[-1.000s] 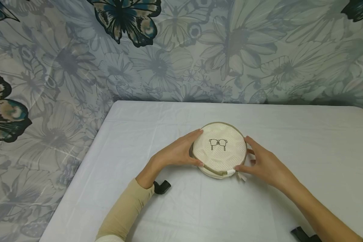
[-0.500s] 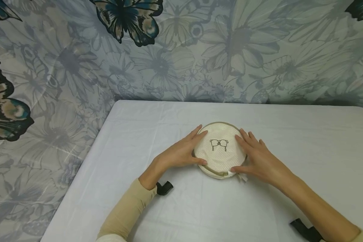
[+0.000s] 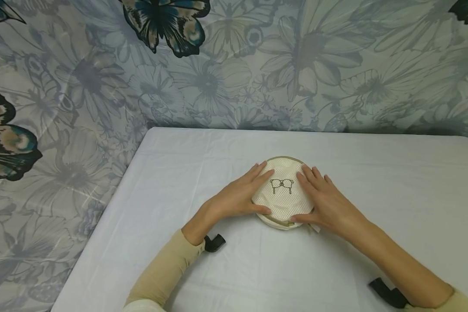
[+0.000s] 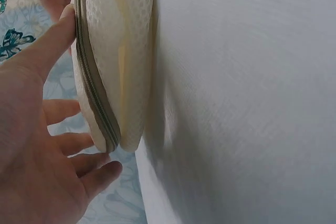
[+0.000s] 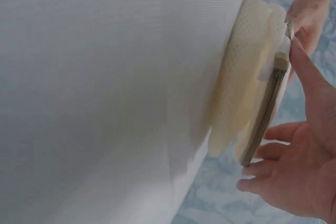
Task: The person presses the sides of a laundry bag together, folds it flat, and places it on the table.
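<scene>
"So, working down from the biggest, what do you see?"

"A pale floral backdrop point(image 3: 234, 82), printed with dark butterflies point(image 3: 165, 28), and in front of it a white-covered counter point(image 3: 316, 273)."

"And on that?"

"Two forearms reach in. The left sleeve point(image 3: 164, 273) is beige and well in view; the right sleeve point(image 3: 452, 302) shows just at the bottom edge. Between them a round cream mesh pouch point(image 3: 284, 201) lies face up on the counter, slightly right of centre."

"How are the hands placed?"

"The left hand point(image 3: 238, 197) rests on the pouch's left side, fingers straight and spread, thumb apart at the lower rim. The right hand point(image 3: 335, 206) mirrors it on the other side, fingers spread too."

"Smaller things?"

"An olive zip point(image 4: 94, 87) following the pouch's rim. A black piece point(image 3: 388, 294) by the right wrist, a smaller black fitting point(image 3: 215, 243) by the left. Then the glasses drawing point(image 3: 282, 184) on the pouch's top, and a tiny pale tag point(image 3: 316, 228) just below the right thumb."
</scene>
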The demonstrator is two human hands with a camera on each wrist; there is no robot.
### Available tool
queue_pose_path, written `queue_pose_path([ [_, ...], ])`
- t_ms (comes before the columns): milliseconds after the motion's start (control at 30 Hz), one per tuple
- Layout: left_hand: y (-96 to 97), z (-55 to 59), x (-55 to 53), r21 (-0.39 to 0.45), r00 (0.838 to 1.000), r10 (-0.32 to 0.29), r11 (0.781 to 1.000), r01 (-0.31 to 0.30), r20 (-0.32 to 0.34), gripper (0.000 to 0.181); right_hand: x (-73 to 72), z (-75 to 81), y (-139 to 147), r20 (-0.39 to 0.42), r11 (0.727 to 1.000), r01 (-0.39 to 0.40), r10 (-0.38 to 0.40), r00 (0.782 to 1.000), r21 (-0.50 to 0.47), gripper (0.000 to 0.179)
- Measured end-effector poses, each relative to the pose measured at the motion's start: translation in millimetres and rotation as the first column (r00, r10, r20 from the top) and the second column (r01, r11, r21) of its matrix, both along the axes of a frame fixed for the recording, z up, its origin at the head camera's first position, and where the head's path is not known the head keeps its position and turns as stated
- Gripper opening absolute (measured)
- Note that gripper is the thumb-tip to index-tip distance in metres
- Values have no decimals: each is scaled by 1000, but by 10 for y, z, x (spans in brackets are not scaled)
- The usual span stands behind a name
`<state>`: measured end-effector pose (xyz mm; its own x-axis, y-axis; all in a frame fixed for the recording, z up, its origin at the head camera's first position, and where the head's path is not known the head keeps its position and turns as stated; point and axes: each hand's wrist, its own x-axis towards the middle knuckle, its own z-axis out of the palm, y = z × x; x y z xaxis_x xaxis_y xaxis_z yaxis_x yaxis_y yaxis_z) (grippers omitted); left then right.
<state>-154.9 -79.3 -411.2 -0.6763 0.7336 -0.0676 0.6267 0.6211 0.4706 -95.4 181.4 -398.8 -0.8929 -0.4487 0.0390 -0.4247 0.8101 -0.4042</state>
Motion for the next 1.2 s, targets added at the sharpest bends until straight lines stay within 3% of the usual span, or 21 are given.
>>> queue_pose_path([
  [200, 32, -14, 1, -34, 998, -38, 999, 37, -58, 106, -18, -24, -32, 1, 999, -10, 10, 1000, 37, 114],
  [433, 66, -30, -2, -71, 998, -49, 996, 46, -32, 106, 5, -27, -45, 94, 1000, 8, -11, 996, 24, 113],
  [700, 118, -39, 22, -131, 999, -33, 991, 29, -30, 107, -2, -30, -60, 86, 1000, -26, 25, 996, 15, 108],
  [967, 150, -54, 47, -172, 996, -48, 984, 35, -69, 106, -3, -63, -67, 123, 999, -28, 25, 992, 20, 109],
  [1200, 170, -42, 51, -218, 997, -67, 974, 55, -46, 112, -13, -85, -71, 147, 999, -31, 25, 989, 38, 109],
])
